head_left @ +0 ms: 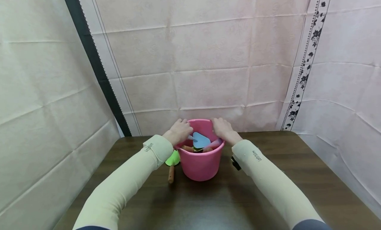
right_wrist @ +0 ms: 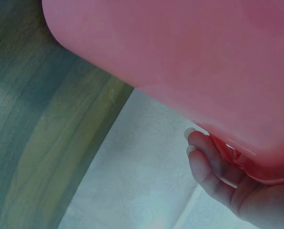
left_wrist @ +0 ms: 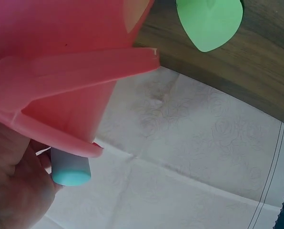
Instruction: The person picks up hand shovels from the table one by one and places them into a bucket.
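A pink bucket (head_left: 199, 165) stands mid-table with several garden hand tools inside. My left hand (head_left: 179, 132) is at its left rim, fingers curled round the handle of a trowel with a light blue blade (head_left: 200, 140). In the left wrist view the grey handle end with a teal cap (left_wrist: 71, 177) shows beside the fingers, just past the rim. My right hand (head_left: 224, 129) grips the bucket's right rim; in the right wrist view its fingertips (right_wrist: 191, 149) curl against the outside wall. A purple-pink tool (head_left: 215, 144) and wooden handles (head_left: 187, 148) lie in the bucket.
A small trowel with a green blade (head_left: 173, 158) and wooden handle lies on the dark wooden table (head_left: 208, 207), left of the bucket. Pale cloth (head_left: 208, 58) hangs behind and at both sides. The table's far edge runs close behind the bucket.
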Available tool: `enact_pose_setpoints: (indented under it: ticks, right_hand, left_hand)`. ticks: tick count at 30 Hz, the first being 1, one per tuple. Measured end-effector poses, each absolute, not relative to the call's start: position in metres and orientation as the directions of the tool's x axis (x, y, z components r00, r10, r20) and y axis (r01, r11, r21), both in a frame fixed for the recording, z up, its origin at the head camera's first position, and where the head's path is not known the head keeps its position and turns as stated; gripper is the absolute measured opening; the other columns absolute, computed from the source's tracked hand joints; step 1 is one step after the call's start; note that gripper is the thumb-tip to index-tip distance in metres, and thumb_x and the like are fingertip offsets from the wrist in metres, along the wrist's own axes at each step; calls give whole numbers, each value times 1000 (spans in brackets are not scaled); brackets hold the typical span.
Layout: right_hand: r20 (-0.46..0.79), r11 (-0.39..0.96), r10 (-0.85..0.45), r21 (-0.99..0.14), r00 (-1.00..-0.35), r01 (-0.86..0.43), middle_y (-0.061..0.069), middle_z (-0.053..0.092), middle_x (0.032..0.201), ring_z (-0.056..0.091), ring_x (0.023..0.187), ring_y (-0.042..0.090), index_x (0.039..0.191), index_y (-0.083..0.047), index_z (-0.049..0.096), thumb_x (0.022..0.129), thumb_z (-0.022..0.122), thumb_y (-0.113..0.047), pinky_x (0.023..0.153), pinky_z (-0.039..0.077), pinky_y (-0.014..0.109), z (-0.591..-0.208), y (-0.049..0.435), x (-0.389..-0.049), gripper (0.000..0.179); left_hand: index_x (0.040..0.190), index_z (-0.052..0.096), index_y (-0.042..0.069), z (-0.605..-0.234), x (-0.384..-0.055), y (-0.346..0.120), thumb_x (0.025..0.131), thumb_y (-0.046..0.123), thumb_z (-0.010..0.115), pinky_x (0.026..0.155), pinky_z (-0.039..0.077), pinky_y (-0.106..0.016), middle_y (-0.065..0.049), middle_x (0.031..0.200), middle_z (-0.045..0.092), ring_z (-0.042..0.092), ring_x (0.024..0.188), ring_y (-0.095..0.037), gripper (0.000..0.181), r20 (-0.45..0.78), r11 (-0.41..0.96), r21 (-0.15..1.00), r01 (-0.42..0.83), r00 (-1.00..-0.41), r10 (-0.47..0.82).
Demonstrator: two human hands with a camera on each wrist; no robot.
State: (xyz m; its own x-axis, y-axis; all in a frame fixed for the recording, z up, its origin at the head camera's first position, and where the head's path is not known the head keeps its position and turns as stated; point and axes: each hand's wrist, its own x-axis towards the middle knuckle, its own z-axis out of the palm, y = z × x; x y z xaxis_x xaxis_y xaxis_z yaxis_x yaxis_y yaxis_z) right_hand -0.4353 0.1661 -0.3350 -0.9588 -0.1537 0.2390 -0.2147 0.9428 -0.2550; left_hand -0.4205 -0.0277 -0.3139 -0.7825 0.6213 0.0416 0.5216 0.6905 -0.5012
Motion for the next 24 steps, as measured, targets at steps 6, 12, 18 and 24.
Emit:
enact_pose_setpoints:
  ticks: [6,12,18,24]
  right_hand:
    - [234,940,-159,-261,-959,-220,12,65,98,60,88,25,125,-8,58,93,47,-6,77,48,41,-334,167,-433,34]
    - [240,937,-162,-268,-957,-226,12,64,96,59,86,25,124,-7,58,93,47,-5,76,48,41,-334,167,-432,34]
    - [246,935,-156,-275,-957,-223,11,64,93,58,83,24,120,-7,60,93,47,-5,73,47,39,-335,167,-432,30]
    - [233,936,-159,-275,-960,-221,11,63,94,58,84,24,121,-8,59,93,46,-6,74,47,39,-334,166,-433,31]
  left_hand:
    - [106,71,18,-316,-419,-28,93,27,62,94,42,-37,-5,112,67,54,108,-23,17,69,694,-525,493,-788,612]
    - [107,71,21,-318,-421,-25,95,23,60,94,39,-36,-3,113,66,51,109,-22,16,80,691,-562,456,-801,593]
    - [110,70,22,-320,-422,-23,97,21,56,95,38,-37,-3,116,65,49,111,-22,19,67,687,-587,429,-819,570]
    - [111,69,19,-320,-419,-25,96,19,57,95,37,-37,-4,117,64,48,112,-22,19,81,704,-563,433,-819,568]
